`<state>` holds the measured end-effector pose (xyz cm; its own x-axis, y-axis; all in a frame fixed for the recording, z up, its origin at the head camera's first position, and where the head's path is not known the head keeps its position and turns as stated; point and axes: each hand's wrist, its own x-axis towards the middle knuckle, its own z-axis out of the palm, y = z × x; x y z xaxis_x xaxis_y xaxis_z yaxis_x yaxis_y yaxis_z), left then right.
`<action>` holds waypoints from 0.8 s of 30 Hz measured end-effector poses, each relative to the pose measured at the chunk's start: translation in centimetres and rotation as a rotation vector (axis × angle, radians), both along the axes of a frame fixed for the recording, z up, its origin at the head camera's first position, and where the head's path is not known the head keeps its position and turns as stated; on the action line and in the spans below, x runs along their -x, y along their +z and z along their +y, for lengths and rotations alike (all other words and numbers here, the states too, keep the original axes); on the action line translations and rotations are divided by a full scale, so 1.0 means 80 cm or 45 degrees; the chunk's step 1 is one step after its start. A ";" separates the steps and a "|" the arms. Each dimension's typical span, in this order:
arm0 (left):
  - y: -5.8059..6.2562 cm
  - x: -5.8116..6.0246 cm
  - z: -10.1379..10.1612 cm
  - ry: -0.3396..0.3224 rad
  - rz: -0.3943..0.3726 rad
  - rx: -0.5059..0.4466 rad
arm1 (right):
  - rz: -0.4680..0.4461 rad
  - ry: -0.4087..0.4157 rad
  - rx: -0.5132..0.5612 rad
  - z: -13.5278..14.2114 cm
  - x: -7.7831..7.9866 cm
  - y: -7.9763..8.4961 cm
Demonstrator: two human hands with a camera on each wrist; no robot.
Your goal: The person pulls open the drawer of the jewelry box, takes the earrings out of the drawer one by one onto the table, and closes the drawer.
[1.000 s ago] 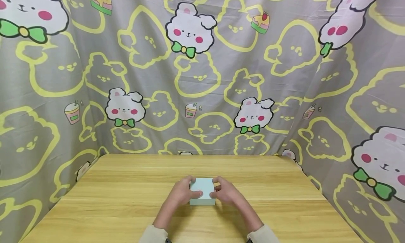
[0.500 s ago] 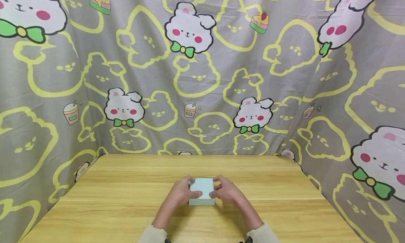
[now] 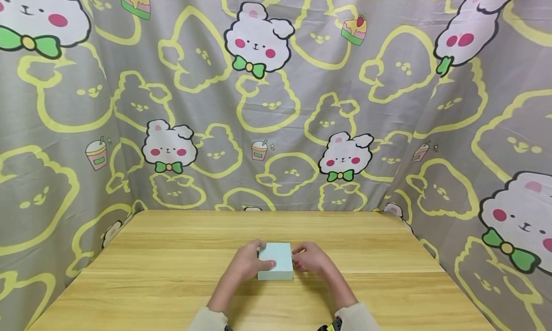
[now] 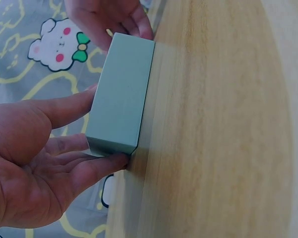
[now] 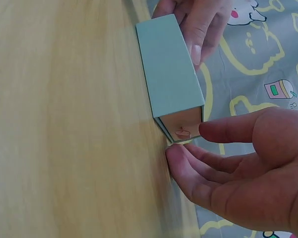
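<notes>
Bunny-patterned cloth (image 3: 276,101) hangs behind the wooden table (image 3: 194,230). Midway between its side edges sits a pale-green box (image 3: 281,255), contents hidden. The left hand (image 3: 247,261) grips it; the right hand (image 3: 312,258) rests, loosely bent, by its pinkish end (image 5: 178,122).

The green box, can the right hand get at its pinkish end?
Probably yes: the right hand is right at the pinkish end of the green box, nothing seems in between, and the left hand is towards the opposite end.

Wrinkly grey fabric curtains (image 3: 312,84) covered in white cartoon bunnies (image 3: 258,38) and yellow doodle outlines (image 3: 269,129) basically boxed in a light yellow wood-grain table (image 3: 172,292) on three sides.
</notes>
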<state>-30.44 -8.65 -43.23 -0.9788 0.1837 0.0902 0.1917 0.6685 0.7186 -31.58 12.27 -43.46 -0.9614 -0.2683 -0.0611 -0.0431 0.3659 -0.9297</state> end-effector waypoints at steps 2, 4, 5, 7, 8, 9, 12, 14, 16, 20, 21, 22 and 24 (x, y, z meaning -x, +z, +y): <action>0.000 0.000 0.000 0.002 -0.001 0.004 | 0.002 0.011 -0.010 0.000 0.001 -0.001; 0.000 0.001 -0.001 0.000 0.001 0.005 | 0.010 0.018 -0.026 0.000 0.001 -0.001; 0.000 0.001 -0.001 -0.001 0.002 0.005 | 0.014 0.026 -0.037 0.000 0.001 0.000; 0.001 0.001 -0.001 -0.004 0.006 0.004 | 0.012 0.027 -0.043 0.000 0.001 0.000; 0.001 0.001 -0.001 -0.005 0.005 0.000 | 0.018 0.027 -0.045 0.000 0.002 -0.001; 0.001 0.000 -0.001 -0.004 0.003 -0.003 | 0.018 0.024 -0.047 -0.001 0.002 -0.002; 0.001 0.000 -0.001 -0.003 -0.007 -0.017 | 0.020 0.007 -0.044 -0.003 0.003 -0.006; 0.001 -0.001 -0.001 -0.006 -0.010 -0.022 | 0.031 0.002 -0.051 -0.004 0.004 -0.009; 0.001 -0.001 -0.001 -0.006 -0.010 -0.022 | 0.035 -0.008 -0.058 -0.005 0.003 -0.009; 0.002 -0.002 0.000 -0.005 -0.002 -0.014 | 0.040 -0.033 -0.066 -0.006 0.002 -0.008; 0.002 -0.003 0.000 -0.007 0.003 -0.011 | 0.043 -0.038 -0.064 -0.006 0.002 -0.009; 0.003 -0.003 0.000 -0.010 0.008 -0.009 | 0.044 -0.042 -0.061 -0.006 0.002 -0.010; 0.003 -0.003 0.000 -0.013 0.012 -0.006 | 0.050 -0.044 -0.055 -0.006 0.003 -0.011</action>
